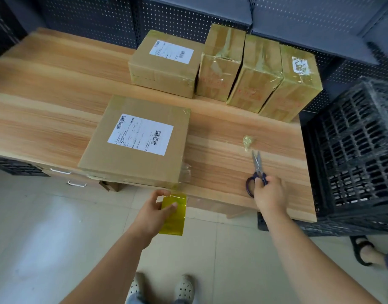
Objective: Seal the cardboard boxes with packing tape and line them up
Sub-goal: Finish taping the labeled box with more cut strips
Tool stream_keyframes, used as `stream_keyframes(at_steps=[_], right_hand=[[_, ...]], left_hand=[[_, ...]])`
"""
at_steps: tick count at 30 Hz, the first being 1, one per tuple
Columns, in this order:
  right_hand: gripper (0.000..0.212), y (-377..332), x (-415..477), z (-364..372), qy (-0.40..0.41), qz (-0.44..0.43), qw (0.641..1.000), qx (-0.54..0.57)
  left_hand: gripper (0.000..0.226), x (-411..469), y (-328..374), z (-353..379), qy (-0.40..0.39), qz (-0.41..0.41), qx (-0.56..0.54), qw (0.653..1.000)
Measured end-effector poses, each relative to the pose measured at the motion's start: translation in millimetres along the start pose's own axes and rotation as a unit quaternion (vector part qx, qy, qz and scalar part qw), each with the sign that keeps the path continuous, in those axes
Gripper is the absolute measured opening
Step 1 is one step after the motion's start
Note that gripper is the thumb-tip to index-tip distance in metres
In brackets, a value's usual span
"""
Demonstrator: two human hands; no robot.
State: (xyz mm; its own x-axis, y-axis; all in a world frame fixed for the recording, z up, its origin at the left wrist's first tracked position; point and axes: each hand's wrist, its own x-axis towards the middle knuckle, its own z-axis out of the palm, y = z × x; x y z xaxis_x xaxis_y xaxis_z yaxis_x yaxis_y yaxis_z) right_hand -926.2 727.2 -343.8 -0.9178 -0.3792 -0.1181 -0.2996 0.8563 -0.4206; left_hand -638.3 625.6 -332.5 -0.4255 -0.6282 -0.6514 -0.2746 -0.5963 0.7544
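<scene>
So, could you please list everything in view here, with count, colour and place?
table: one, light wood
near box: one, brown with white label, at the table's front edge
rear boxes: four, brown under yellowish tape, in a row at the table's back
tape roll: one, yellow, held below the table's front edge
scissors: one, dark blue handles, on the table at right
tape scrap: one, yellowish, just beyond the scissors' tips
crates: at least two, black; right of the table and under its left end
pegboard shelving: dark, behind the table
sandalled foot: one, another person's, black sandal, floor at right
shoes: two, white, the person's own
left hand: holds the tape roll
right hand: grips the scissors' handles
</scene>
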Motion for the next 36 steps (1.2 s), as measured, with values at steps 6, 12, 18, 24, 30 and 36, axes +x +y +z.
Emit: stream_keyframes(at_steps=[6, 12, 18, 24, 30, 36], right_hand=[[0.049, 5.6, 12.7, 6.7, -0.031, 0.019, 0.988, -0.152], [0.033, -0.6, 6.9, -18.1, -0.099, 0.048, 0.989, -0.094], [0.031, 2.5, -43.7, -56.3, -0.151, 0.02, 0.98, 0.129], [0.08, -58.9, -70.0, -48.4, -0.195, -0.101, 0.971, 0.098], [0.087, -106.2, -80.8, -36.6, -0.11, -0.228, 0.967, 0.027], [0.093, -165.2, -90.6, -3.0, -0.152, -0.311, 0.937, -0.036]], left_hand=[[0.022, -2.0, -2.6, 6.6, 0.003, 0.0, -0.005, 1.0], [0.033, -5.5, -6.4, 0.5, -0.001, -0.011, -0.019, 1.0], [0.038, -7.4, -7.4, -4.0, -0.005, -0.006, -0.007, 1.0], [0.039, -9.7, -4.9, -5.5, -0.01, -0.01, 0.001, 1.0], [0.038, -13.0, -6.0, -5.3, -0.017, -0.015, -0.008, 1.0], [0.037, -16.4, -3.3, -5.0, -0.018, -0.018, 0.004, 1.0]])
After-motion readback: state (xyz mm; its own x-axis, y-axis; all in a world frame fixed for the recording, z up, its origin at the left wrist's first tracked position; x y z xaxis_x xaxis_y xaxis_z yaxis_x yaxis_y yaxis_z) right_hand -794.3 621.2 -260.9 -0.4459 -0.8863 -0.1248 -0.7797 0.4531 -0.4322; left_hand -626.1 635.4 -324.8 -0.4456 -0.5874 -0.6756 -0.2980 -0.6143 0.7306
